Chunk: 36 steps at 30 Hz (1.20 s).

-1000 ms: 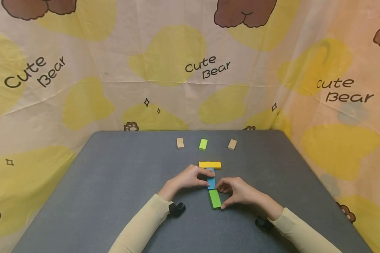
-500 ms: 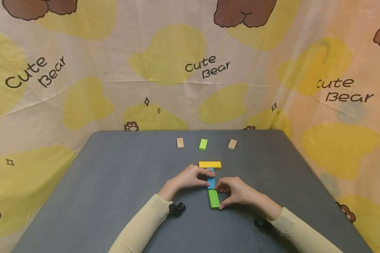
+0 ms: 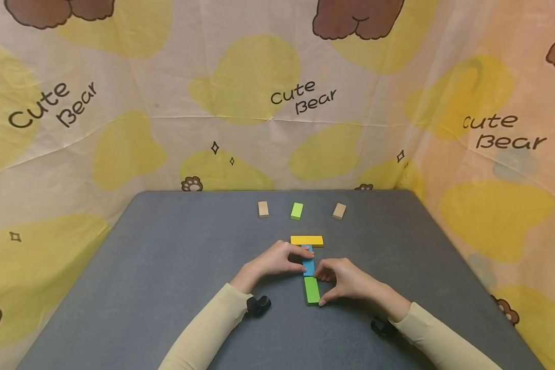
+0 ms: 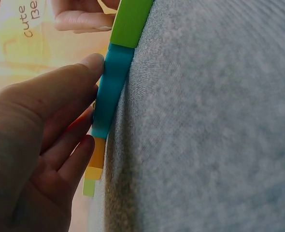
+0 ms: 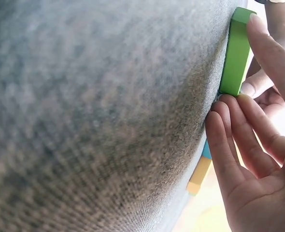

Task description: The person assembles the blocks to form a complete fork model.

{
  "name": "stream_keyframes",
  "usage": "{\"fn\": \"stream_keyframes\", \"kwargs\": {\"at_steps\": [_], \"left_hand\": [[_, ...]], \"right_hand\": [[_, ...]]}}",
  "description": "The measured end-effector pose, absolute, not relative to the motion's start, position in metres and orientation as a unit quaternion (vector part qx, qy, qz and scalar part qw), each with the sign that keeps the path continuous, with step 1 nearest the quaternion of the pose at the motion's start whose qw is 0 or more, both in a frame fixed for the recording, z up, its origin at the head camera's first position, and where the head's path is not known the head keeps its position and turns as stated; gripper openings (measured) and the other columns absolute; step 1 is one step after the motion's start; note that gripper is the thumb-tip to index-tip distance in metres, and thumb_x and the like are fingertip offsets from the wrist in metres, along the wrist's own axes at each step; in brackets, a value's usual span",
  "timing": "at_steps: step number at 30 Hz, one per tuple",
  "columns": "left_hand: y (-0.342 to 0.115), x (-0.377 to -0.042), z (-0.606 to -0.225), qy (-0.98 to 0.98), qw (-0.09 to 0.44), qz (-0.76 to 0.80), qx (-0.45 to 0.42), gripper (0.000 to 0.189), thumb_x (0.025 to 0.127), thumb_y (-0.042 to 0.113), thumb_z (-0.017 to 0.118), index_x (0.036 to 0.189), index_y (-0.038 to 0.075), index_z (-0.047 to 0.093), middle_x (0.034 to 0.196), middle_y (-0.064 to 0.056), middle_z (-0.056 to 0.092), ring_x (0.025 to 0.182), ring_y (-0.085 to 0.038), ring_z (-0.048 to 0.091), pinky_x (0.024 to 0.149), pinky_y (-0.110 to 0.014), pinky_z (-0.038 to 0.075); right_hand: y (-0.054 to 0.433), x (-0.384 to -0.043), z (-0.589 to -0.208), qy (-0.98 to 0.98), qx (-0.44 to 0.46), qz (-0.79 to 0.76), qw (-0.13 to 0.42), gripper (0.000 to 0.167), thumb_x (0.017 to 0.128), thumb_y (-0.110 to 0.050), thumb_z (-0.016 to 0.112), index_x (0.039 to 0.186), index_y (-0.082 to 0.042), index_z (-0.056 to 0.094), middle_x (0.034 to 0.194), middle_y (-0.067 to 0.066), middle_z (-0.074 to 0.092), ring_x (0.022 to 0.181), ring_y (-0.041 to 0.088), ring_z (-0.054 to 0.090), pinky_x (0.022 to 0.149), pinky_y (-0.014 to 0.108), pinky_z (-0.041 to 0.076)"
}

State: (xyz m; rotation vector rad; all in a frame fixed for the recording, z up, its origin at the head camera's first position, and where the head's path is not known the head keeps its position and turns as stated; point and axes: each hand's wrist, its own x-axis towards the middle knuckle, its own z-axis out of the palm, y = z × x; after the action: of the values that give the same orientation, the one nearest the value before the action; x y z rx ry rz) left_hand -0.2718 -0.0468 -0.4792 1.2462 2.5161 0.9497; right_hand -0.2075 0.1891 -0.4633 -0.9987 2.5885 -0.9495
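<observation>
A yellow block [image 3: 307,240], a blue block [image 3: 308,267] and a green block [image 3: 312,291] lie on the grey table, forming a T with a long stem. My left hand [image 3: 278,258] holds the blue block lightly, index finger reaching over its top, thumb at its near part. In the left wrist view, the thumb meets the upper edge of the blue block [image 4: 114,79]. My right hand [image 3: 349,279] spans the green block between thumb and fingers. The right wrist view has the thumb on one end of the green block [image 5: 236,55], fingertips by the other.
Toward the far edge of the grey table [image 3: 189,236] lie a tan block [image 3: 263,209], a light green block [image 3: 297,211] and another tan block [image 3: 339,211]. A printed cloth [image 3: 240,87] hangs behind and beside the table.
The green block has shifted slightly left and turned more into line with the blue block, the right thumb moving along with it. The left hand and other blocks stay put.
</observation>
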Motion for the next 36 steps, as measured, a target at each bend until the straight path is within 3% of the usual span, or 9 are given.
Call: {"fn": "stream_keyframes", "kwargs": {"at_steps": [36], "left_hand": [[-0.0470,-0.2717,-0.4783,0.843,0.096,0.324,0.418,0.041,0.083,0.031,0.073,0.123,0.022,0.066,0.125,0.014,0.062,0.124,0.001,0.049,0.102,-0.026,0.043]], "right_hand": [[0.1860,-0.2069,-0.4626,0.882,-0.334,-0.318,0.097,0.054,0.062,-0.044,0.087,0.101,-0.017,0.061,0.092,-0.005,0.066,0.082,0.007,0.063,0.074,0.021,0.053]]}}
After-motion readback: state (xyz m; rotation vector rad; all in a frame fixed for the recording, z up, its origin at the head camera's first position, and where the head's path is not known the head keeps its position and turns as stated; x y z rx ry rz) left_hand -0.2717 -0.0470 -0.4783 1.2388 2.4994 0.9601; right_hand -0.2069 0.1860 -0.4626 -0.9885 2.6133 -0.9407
